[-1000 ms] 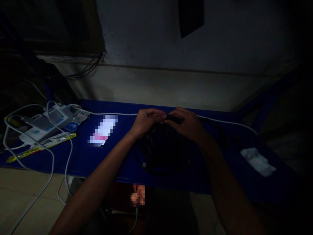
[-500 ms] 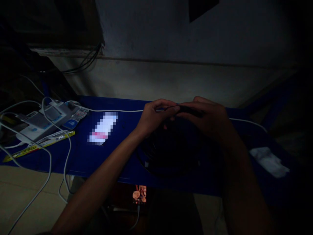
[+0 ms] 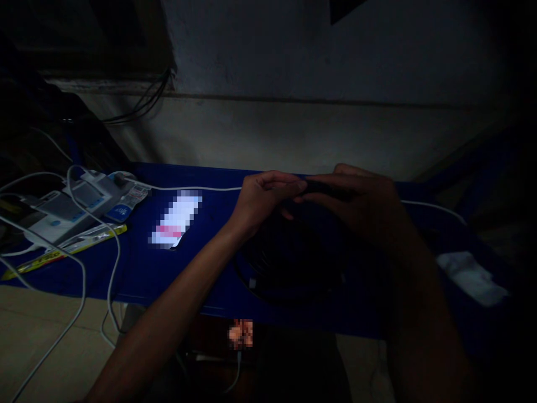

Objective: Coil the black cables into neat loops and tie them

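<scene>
Both hands meet above the blue bench in dim light, each closed in a pinch. My left hand (image 3: 266,196) has thumb and fingers pressed together at the near end of a black cable (image 3: 329,189). Wrapped round the same dark length, my right hand (image 3: 358,193) grips it from the other side, with thumb below and fingers above. Under the hands sits a black cable coil (image 3: 289,274) with a small pale tag at its left; whether the held length joins it is too dark to tell.
On the blue bench (image 3: 168,274) lie a lit phone (image 3: 176,219), a white power strip (image 3: 62,224) with looping white cables, a yellow packet (image 3: 62,252) and a crumpled white cloth (image 3: 472,277). A second lit screen (image 3: 241,334) glows below the front edge. A wall (image 3: 293,134) stands behind.
The view has shifted slightly. The left fingertips have drawn a little closer together by the right fingers; both hands keep their hold on the black cable.
</scene>
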